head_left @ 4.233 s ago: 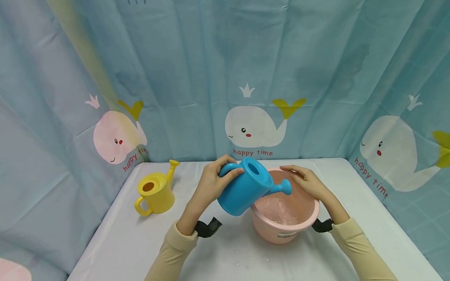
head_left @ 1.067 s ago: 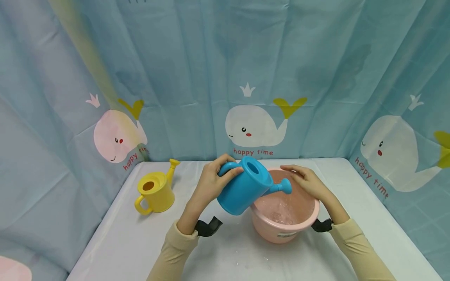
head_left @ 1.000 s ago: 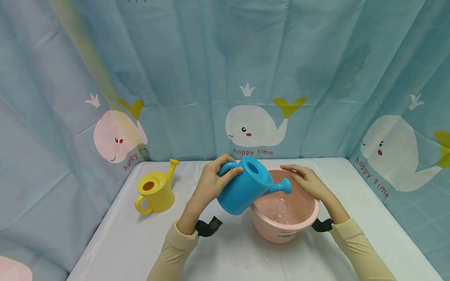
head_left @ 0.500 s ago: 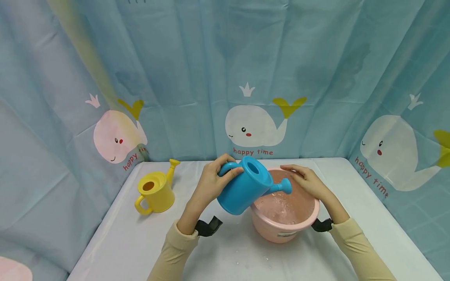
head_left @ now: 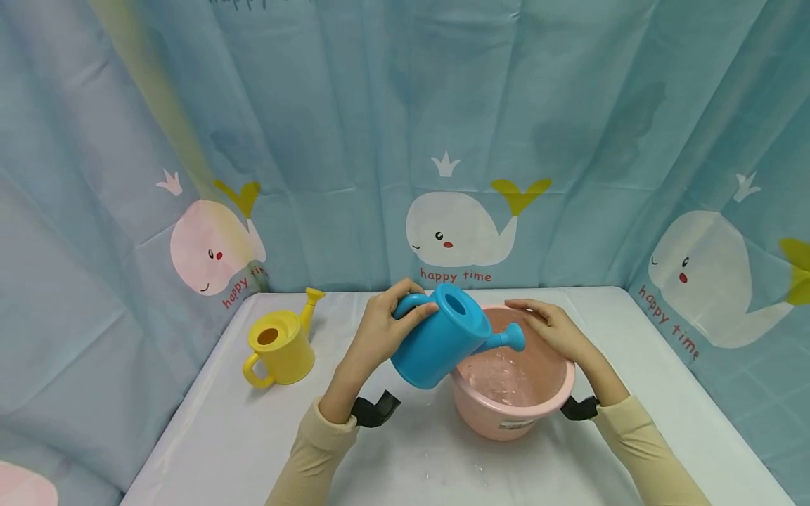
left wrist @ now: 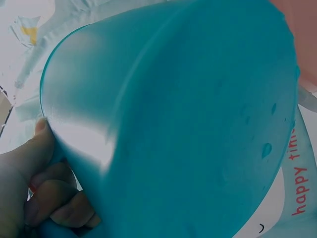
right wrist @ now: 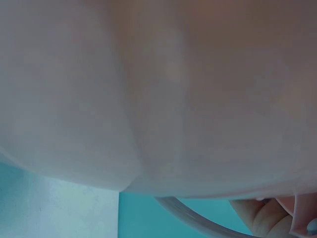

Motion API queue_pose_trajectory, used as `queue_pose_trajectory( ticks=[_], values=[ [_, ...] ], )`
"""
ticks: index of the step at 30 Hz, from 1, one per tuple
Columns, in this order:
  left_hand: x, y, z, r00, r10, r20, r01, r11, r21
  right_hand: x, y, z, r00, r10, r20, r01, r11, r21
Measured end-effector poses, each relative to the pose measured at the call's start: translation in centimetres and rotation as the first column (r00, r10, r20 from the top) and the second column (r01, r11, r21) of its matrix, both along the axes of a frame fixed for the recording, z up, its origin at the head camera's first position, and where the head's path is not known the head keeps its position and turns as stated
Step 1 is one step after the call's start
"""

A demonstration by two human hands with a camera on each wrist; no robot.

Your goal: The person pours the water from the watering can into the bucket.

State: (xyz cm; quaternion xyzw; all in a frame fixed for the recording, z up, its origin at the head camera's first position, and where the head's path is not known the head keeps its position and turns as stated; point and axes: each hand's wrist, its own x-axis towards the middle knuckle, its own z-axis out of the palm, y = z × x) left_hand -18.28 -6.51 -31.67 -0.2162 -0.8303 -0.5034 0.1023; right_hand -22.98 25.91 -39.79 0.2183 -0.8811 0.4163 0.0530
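Note:
My left hand point(head_left: 384, 325) grips the handle of a blue watering can point(head_left: 438, 344), tilted toward the right. Its sprinkler spout reaches over a pink basin point(head_left: 506, 414), where thin streams of water fall and ripple the surface. In the left wrist view, the can's wet base point(left wrist: 213, 114) fills most of the picture, with my curled fingers point(left wrist: 57, 198) at the lower left. My right hand point(head_left: 553, 330) holds the basin's right rim. Seen from the right wrist, the basin wall point(right wrist: 148, 99) takes up nearly everything, with a few fingers point(right wrist: 270, 218) at the lower right.
A yellow watering can point(head_left: 281, 348) stands upright on the left of the white-covered table point(head_left: 215, 436). Small water drops point(head_left: 479, 469) lie in front of the basin. A blue curtain point(head_left: 354, 140) printed with whales encloses the back and sides.
Water keeps falling from the spout, and the ripples in the basin shift. Both hands, the blue can and the basin hold practically the same places.

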Motion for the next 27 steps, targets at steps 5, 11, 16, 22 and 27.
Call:
queue_pose_trajectory(
  ticks=[5, 11, 16, 22, 27],
  values=[
    [0.05, -0.03, 0.02, 1.000, -0.008, -0.003, 0.008, 1.000, 0.005, -0.03, 0.06, -0.08, 1.000, 0.002, -0.005, -0.001, 1.000, 0.004],
    [0.07, -0.07, -0.05, 1.000, -0.006, -0.009, 0.006, 1.000, -0.002, -0.06, 0.11, -0.13, 1.000, 0.006, -0.008, -0.006, 1.000, 0.006],
    [0.04, 0.00, -0.05, 1.000, -0.003, 0.000, 0.003, 1.000, -0.001, 0.01, 0.11, -0.03, 1.000, 0.000, -0.006, 0.000, 1.000, 0.014],
    [0.05, 0.03, -0.05, 1.000, 0.003, -0.007, -0.003, 1.000, 0.003, 0.06, 0.07, 0.03, 1.000, 0.004, 0.002, -0.004, 1.000, 0.013],
    [0.14, 0.02, -0.04, 1.000, 0.003, -0.015, -0.003, 1.000, 0.002, 0.02, 0.02, 0.03, 1.000, 0.008, -0.006, -0.008, 1.000, 0.013]
  ],
)
